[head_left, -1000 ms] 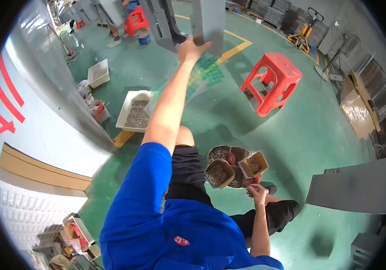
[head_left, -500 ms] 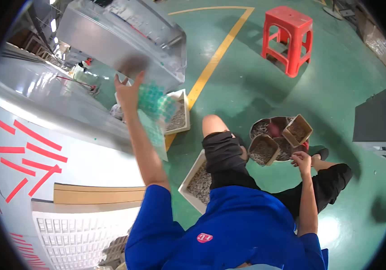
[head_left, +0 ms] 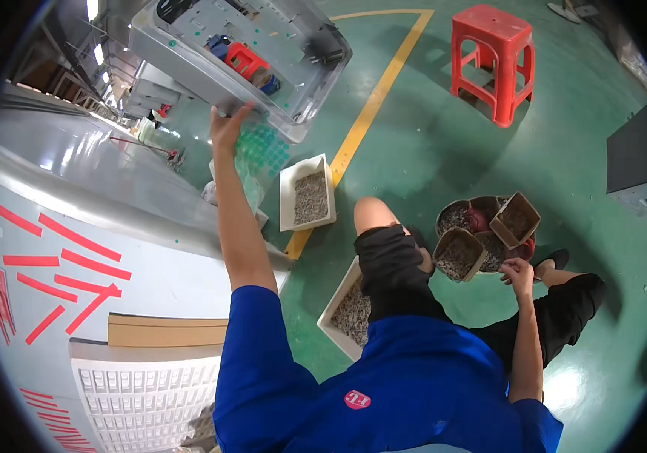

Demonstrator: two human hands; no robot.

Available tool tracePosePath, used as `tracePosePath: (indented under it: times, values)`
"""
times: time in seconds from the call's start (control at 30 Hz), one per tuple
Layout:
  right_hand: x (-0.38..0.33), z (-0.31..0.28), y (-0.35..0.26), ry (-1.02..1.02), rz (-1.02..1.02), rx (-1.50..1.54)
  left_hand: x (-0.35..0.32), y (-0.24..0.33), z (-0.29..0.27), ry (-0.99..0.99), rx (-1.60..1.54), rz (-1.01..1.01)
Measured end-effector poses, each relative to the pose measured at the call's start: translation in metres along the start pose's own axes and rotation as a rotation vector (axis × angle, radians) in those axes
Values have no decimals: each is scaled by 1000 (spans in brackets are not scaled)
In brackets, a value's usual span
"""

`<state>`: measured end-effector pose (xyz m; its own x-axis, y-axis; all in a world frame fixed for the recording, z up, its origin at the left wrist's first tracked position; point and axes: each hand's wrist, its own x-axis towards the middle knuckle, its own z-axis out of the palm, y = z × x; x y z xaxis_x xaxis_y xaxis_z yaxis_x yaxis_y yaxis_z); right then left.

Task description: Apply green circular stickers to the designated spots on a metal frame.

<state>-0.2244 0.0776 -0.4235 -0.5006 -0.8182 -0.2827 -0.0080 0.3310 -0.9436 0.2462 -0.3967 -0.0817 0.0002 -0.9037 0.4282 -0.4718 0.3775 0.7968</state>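
Note:
My left arm is stretched far forward, its hand (head_left: pixel 229 130) beside the near edge of a large grey plastic tub (head_left: pixel 218 83). A clear sheet of green round stickers (head_left: pixel 261 147) hangs from that hand, thumb and one finger spread apart above it; the exact grip is partly hidden. Small green dots show on the tub. Low by my right knee, my right hand (head_left: pixel 518 275) has its fingertips pinched together, and what they hold, if anything, is too small to see. Close to it are two small tan boxes (head_left: pixel 516 220) on a round container (head_left: pixel 465 215) of small grey parts.
Inside the tub lie a red plastic piece (head_left: pixel 246 60) and blue items. White bins (head_left: pixel 331 189) of small grey parts stand on the green floor, one beside my left leg. A red stool (head_left: pixel 493 60) is ahead right, a grey cabinet (head_left: pixel 644 162) at right, a white-grey machine body (head_left: pixel 150 279) at left.
My left hand and the sticker sheet have moved forward, uncovering more of the far white bin. The tub's inside now shows more. My right hand stays pinched near the small boxes.

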Motion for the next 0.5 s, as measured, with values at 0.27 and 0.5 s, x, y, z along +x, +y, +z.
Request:
tracePosePath:
  times: [0.27, 0.5]
  values:
    - [-5, 3, -3, 35, -44, -79, 9, 19, 34, -90, -22, -19]
    - [0, 7, 4, -8, -63, -186, -4, 79, 27, -120, 254, 32]
